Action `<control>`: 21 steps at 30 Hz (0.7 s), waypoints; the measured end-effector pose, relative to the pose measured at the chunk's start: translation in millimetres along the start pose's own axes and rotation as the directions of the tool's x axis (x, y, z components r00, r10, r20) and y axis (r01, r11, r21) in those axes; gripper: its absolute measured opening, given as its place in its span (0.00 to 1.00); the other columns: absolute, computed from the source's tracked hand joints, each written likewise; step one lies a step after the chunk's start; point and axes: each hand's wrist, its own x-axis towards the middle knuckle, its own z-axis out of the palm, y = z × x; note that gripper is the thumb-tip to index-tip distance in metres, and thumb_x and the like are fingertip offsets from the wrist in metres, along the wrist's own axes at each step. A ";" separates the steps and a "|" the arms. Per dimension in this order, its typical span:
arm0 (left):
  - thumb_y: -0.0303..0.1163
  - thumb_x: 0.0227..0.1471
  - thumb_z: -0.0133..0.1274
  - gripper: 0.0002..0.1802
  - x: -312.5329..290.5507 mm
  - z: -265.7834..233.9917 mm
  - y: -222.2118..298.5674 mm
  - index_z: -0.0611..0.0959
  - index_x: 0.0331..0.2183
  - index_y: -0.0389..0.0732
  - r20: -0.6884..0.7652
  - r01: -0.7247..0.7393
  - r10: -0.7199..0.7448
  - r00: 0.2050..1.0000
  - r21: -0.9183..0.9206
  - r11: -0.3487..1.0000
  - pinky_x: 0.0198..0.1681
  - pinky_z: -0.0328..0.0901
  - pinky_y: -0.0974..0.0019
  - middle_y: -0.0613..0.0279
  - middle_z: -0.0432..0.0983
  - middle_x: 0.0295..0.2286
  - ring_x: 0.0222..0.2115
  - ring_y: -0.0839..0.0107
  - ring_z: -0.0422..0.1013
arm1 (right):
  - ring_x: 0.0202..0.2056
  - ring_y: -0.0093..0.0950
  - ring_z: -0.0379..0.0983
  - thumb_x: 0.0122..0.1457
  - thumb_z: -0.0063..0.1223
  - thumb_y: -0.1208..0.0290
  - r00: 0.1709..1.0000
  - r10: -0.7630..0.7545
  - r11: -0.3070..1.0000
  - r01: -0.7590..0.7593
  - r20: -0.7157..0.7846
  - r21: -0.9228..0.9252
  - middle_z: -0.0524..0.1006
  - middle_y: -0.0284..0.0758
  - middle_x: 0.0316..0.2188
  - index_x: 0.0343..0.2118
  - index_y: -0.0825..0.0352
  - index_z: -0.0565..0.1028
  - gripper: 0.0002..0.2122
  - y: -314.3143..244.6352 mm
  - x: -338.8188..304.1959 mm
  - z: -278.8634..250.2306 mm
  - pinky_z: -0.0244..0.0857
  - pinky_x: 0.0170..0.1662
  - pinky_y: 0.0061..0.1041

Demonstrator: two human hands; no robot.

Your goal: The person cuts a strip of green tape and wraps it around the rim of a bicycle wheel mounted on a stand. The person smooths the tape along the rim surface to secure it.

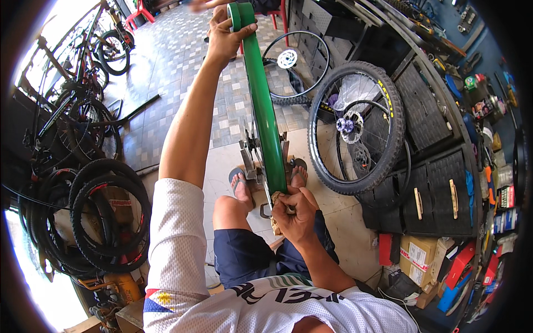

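Note:
A bicycle wheel rim, seen edge-on, stands between my legs in a metal wheel stand (247,157). A wide band of shiny green tape (263,111) runs along the rim from far to near. At the far end my left hand (224,40) grips the roll of green tape (242,12), thumb across the band. Close to my body, my right hand (298,217) is closed on a crumpled tan rag (276,225) at the near end of the band. Its fingertips press by the rim, and part of the rag is hidden under them.
A wheel with a knobbly tyre (397,127) leans against dark cabinets (438,194) on the right, with a bare rim (327,61) behind it. Loose tyres (111,216) hang at left below several bicycles (72,105). Cardboard boxes (417,258) sit at lower right. A blurred hand (202,5) shows at the top.

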 end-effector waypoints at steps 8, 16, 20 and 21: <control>0.51 0.47 0.71 0.22 -6.8 0.4 -27.3 0.91 0.42 0.52 0.016 0.134 -0.133 0.991 -0.070 0.988 0.63 0.64 0.51 0.46 0.53 0.66 0.67 0.52 0.51 | 0.35 0.31 0.81 0.56 0.64 0.81 0.996 -0.077 0.997 0.077 0.040 -0.007 0.80 0.49 0.39 0.36 0.69 0.71 0.11 2.9 1.0 -2.3 0.75 0.35 0.24; 0.51 0.46 0.72 0.21 -26.5 13.2 -26.6 0.92 0.40 0.50 0.034 0.131 -0.132 0.991 0.016 0.991 0.58 0.69 0.51 0.40 0.51 0.66 0.69 0.50 0.47 | 0.36 0.33 0.82 0.57 0.64 0.81 0.997 -0.060 0.998 0.060 0.042 -0.005 0.80 0.50 0.38 0.38 0.70 0.72 0.10 5.5 -1.7 -3.9 0.75 0.39 0.26; 0.51 0.47 0.72 0.22 -32.0 13.4 -34.1 0.92 0.41 0.50 0.029 0.153 -0.153 0.988 -0.007 0.988 0.62 0.65 0.49 0.38 0.51 0.66 0.69 0.49 0.45 | 0.37 0.33 0.82 0.58 0.63 0.81 0.996 -0.066 0.998 0.066 0.059 0.005 0.80 0.50 0.38 0.38 0.70 0.72 0.10 4.1 -1.2 -4.8 0.75 0.39 0.25; 0.52 0.47 0.72 0.22 -32.3 14.1 -34.4 0.92 0.41 0.50 0.030 0.161 -0.161 0.986 0.009 0.987 0.63 0.64 0.49 0.38 0.51 0.66 0.69 0.48 0.45 | 0.37 0.33 0.82 0.58 0.63 0.81 0.996 -0.069 0.998 0.068 0.061 0.008 0.80 0.50 0.39 0.39 0.70 0.72 0.10 4.2 -1.0 -5.0 0.75 0.39 0.25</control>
